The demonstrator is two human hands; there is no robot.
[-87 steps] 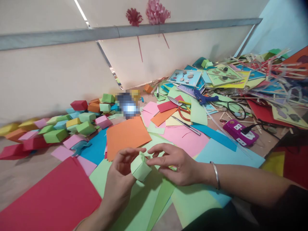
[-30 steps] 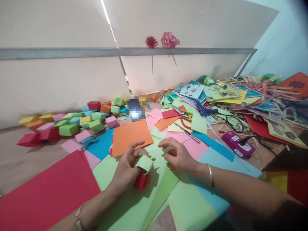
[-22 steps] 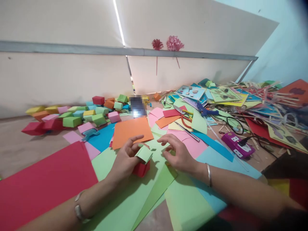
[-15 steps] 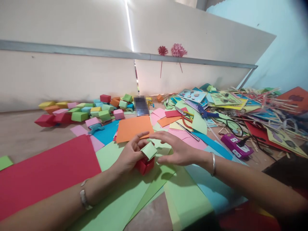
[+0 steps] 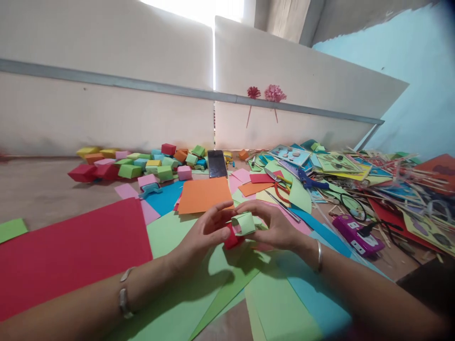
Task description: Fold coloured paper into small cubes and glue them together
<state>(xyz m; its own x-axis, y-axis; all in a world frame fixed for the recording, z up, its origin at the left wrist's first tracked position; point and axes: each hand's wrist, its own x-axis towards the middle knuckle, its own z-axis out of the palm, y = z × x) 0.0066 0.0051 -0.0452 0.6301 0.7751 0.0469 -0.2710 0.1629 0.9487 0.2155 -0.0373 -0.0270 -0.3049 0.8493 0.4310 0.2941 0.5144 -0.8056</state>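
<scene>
My right hand is closed on a small pale green paper box, with its thumb below and fingers above. The box has an open side facing left. My left hand is just left of it, thumb and fingers apart; its thumb tip is close to a red paper box. That red box sits below and behind the green one, partly covered by it; whether the left fingers touch it is hidden. Light green paper sheets lie beneath both hands.
A large red sheet lies left, an orange sheet ahead. Several coloured paper boxes and a phone line the wall. Right are scissors, a blue glue gun, a purple power strip and piled sticks.
The pale green box has passed from my left hand into my right, which has closed in on it. My left fingers have loosened. The head view has shifted slightly up and left.
</scene>
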